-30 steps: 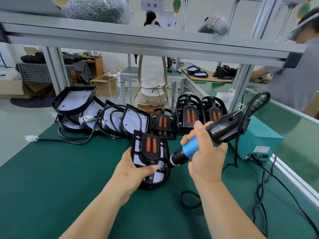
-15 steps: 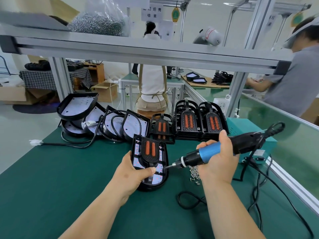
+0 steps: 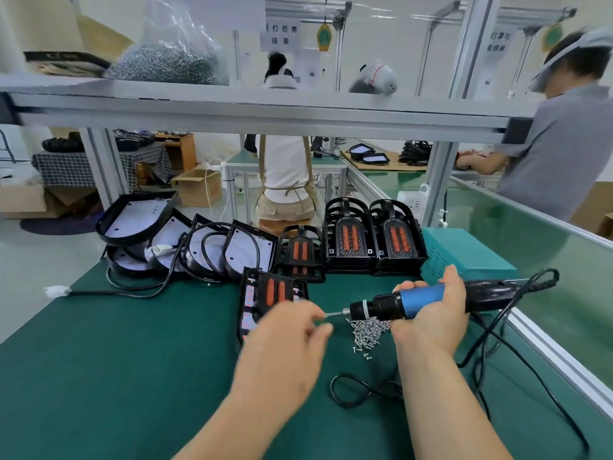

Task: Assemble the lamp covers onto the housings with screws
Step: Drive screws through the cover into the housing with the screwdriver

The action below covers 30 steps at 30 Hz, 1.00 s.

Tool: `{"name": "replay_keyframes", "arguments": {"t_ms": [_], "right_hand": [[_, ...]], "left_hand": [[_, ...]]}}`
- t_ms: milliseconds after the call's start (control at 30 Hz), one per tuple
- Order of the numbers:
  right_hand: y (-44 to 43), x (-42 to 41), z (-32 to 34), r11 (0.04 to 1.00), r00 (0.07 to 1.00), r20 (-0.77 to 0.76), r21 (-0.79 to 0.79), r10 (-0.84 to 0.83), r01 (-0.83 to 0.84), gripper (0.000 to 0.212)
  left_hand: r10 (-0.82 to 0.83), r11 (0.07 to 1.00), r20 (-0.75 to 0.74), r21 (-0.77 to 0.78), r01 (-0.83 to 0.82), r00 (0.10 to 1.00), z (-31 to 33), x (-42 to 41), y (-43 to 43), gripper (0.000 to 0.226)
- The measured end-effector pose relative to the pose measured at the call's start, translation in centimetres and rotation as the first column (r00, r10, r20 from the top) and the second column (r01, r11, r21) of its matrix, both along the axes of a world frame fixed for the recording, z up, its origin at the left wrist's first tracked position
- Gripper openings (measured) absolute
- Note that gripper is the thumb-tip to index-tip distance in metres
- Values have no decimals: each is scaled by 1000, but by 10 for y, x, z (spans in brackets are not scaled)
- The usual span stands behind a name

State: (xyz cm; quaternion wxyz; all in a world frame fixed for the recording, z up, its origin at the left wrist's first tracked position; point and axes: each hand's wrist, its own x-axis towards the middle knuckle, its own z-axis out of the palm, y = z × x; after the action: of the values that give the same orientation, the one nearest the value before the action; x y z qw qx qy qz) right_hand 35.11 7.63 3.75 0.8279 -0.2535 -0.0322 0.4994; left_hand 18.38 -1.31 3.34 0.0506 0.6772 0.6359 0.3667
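On my feed the right hand (image 3: pixel 431 322) has its grip closed round the blue barrel of the electric screwdriver (image 3: pixel 421 302), fingers wrapped over the top and thumb underneath. The tool lies nearly level, and its bit (image 3: pixel 335 314) points left. The left hand (image 3: pixel 285 336) is up at the bit's tip, with thumb and forefinger drawn close together there. That hand is blurred, so I cannot tell whether a screw sits between them or how tight the grip is.

Just beyond the left hand, the lamp housing (image 3: pixel 248 303) lies flat on the green counter (image 3: pixel 99 360) with a lamp cover (image 3: pixel 275 290) seated on it (orange strips up); its near end is hidden by the hand. A loose pile of screws (image 3: pixel 368 330) lies on the counter right below the screwdriver's nose, just beside the right hand.

At the back of the counter stand stacked covers (image 3: pixel 351 237), with open housings (image 3: pixel 185 240) and their black cables leaning to the left. A teal box (image 3: pixel 464 250) stands behind the right hand.
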Motion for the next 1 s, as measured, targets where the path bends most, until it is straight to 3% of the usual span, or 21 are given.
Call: {"name": "replay_keyframes", "arguments": {"t_ms": [67,133,267,433,733,1000], "right_hand": [[1,1,-1,1000,1000,-2,-2,-1,1,33],[2,2,-4,1000,1000,-2,-3,-6,5,37],[4,8,-8,1000,1000,1,7,-21,21,36],[6,12,-10,999,999,1,-15,-47,47,38],[8,13,-13,999,999,16,9,-45,45,32],[6,13,-10,999,999,-12,15,-40,41,32]], "left_hand": [[-124,982,-177,-161,96,976,-4,28,8,18],[-168,952,-277,-295,82,946,-10,45,20,20],[-103,907,-176,-420,20,979,-26,56,41,21],[-39,888,-115,-460,-18,993,-35,60,50,39],[-76,887,-189,-461,-20,979,-35,64,52,24],[-78,904,-209,-427,-20,975,-31,65,48,27]]}}
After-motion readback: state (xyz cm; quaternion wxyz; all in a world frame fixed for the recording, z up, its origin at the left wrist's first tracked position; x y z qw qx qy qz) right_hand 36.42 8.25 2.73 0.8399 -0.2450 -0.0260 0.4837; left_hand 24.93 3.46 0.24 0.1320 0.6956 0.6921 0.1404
